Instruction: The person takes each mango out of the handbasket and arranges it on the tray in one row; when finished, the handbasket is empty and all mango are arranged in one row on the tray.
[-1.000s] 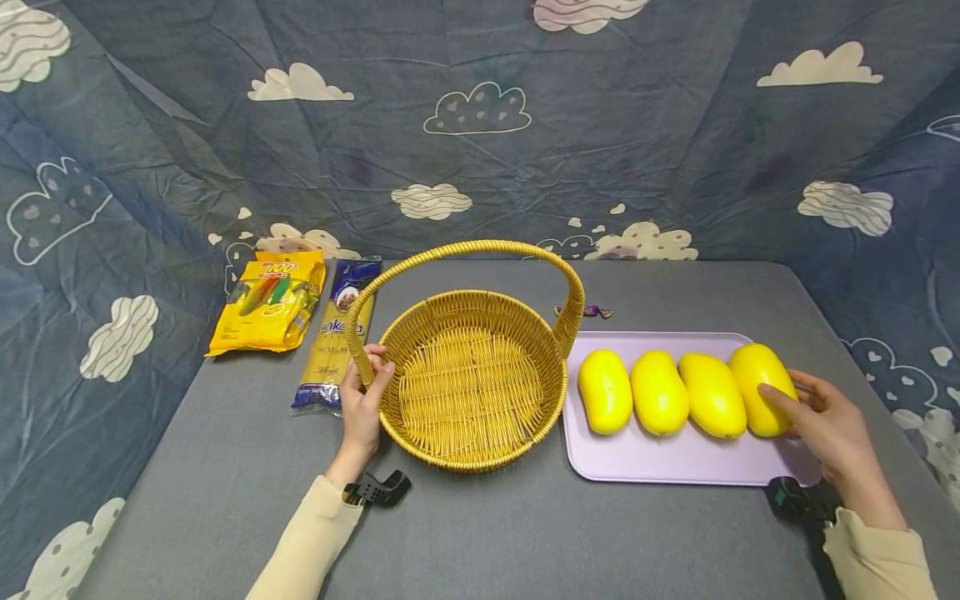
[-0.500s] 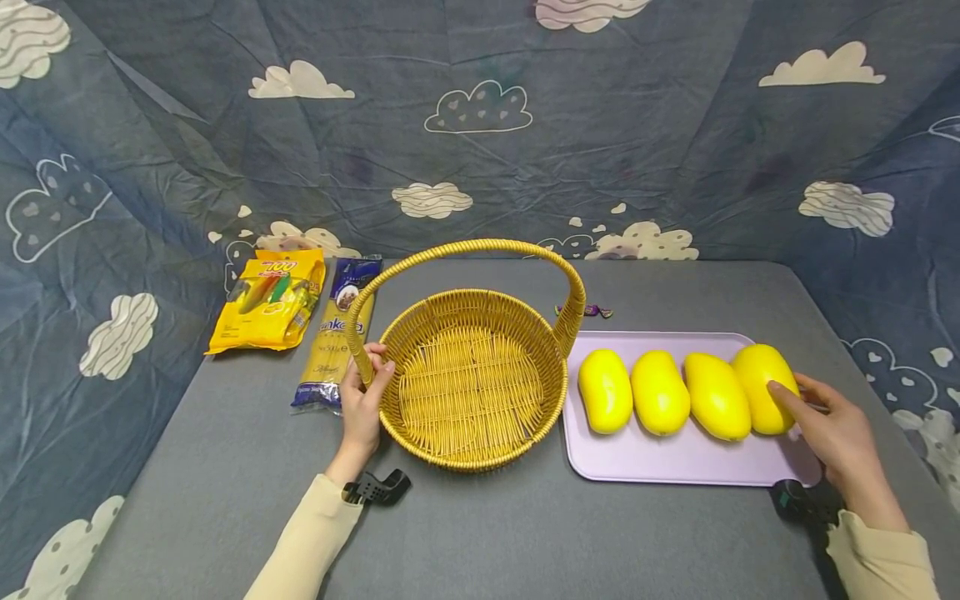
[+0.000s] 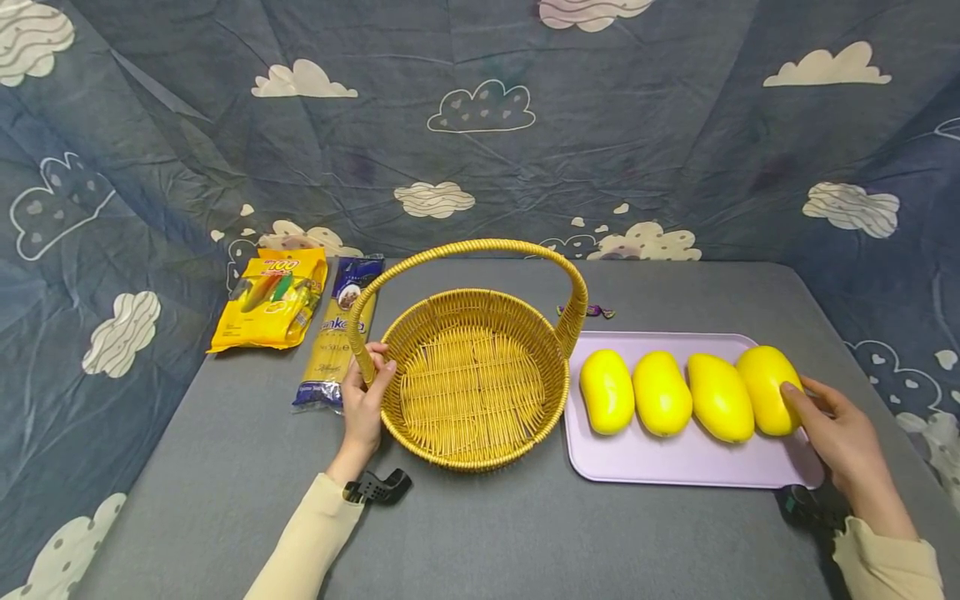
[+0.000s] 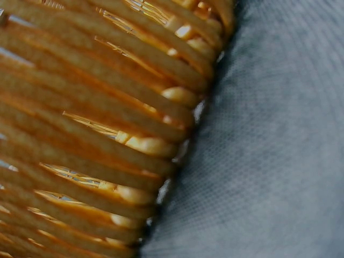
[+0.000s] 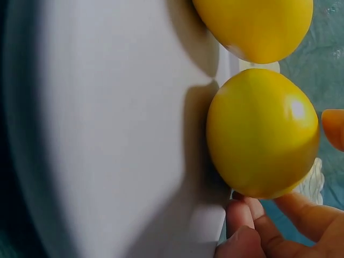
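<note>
My left hand (image 3: 365, 402) grips the golden wicker basket (image 3: 567, 392) at its left rim, by the foot of the tall arched handle. Close up, the left wrist view shows the basket's woven side (image 4: 102, 123); the hand is out of that picture. Several yellow mangoes lie in a row on a lilac tray (image 3: 675, 462). Beside the rightmost mango (image 3: 768, 390) is my right hand (image 3: 843, 433). In the right wrist view, fingers (image 5: 306, 212) touch that mango's side, while the thumb (image 5: 334, 129) stands slightly apart from its surface.
Left of the basket lie a blue-and-yellow pasta packet (image 3: 333, 342) and a yellow snack bag (image 3: 272, 304). A small purple wrapped candy (image 3: 588, 311) lies behind the tray. Cloud-patterned cloth (image 3: 480, 167) hangs behind the grey table (image 3: 510, 533).
My right hand has shifted a little to the right, its thumb drawing back toward the rightmost mango's edge. The two rightmost mangoes have moved slightly right. My left hand stays on the basket.
</note>
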Available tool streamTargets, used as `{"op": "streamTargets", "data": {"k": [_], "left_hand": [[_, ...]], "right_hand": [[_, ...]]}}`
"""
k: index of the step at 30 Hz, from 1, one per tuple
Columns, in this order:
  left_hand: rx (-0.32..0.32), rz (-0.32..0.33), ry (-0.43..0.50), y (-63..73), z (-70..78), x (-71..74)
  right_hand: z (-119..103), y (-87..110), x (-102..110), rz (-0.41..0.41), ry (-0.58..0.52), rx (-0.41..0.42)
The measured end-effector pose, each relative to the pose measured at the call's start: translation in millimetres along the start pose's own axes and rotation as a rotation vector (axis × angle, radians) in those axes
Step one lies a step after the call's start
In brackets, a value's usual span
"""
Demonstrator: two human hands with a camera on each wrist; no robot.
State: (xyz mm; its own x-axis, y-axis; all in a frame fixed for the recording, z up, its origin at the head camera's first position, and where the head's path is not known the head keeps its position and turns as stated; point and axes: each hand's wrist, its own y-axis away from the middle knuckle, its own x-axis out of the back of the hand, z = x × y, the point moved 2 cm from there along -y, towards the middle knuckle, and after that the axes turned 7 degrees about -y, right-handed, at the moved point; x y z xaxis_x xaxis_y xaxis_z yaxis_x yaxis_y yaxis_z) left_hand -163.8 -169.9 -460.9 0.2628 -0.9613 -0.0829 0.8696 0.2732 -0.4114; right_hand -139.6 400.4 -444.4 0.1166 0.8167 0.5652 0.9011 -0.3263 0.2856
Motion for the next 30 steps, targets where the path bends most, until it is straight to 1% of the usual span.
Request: {"op": "streamTargets", "data": {"k": [5,8,13,18,21,23,27,30], "left_hand": [[0.004,-0.007,-0.001,0.2,-1.4,0.5],[0.002,-0.009,-0.006,0.7,-1.5,0.3],[0.008,-0.003,-0.005,1.6,-0.6,0.1],[0.022,-0.001,-0.005,1.8,0.1,1.3],[0.032,-0.001,-0.011,2.4,1.1,2.2],[0.038,0.0,-0.014,2.4,1.6,3.5],[0.039,-0.005,-0.004,1.9,2.3,5.5],[0.041,-0.007,0.009,2.4,3.6,7.4]], "right_hand": [[0.5,3.1,1.3,0.019,0.016,0.015],[0.1,5.9,2.6,0.067,0.026,0.033],[-2.2,12.1,3.9,0.227,0.023,0.081],[-10.5,19.7,3.8,0.398,0.008,0.139],[-19.5,26.5,2.2,0.491,-0.017,0.212],[-26.9,30.2,-1.1,0.523,-0.026,0.265],[-42.9,37.5,-10.9,0.501,-0.019,0.381],[-56.0,43.4,-19.0,0.473,-0.012,0.507]]}}
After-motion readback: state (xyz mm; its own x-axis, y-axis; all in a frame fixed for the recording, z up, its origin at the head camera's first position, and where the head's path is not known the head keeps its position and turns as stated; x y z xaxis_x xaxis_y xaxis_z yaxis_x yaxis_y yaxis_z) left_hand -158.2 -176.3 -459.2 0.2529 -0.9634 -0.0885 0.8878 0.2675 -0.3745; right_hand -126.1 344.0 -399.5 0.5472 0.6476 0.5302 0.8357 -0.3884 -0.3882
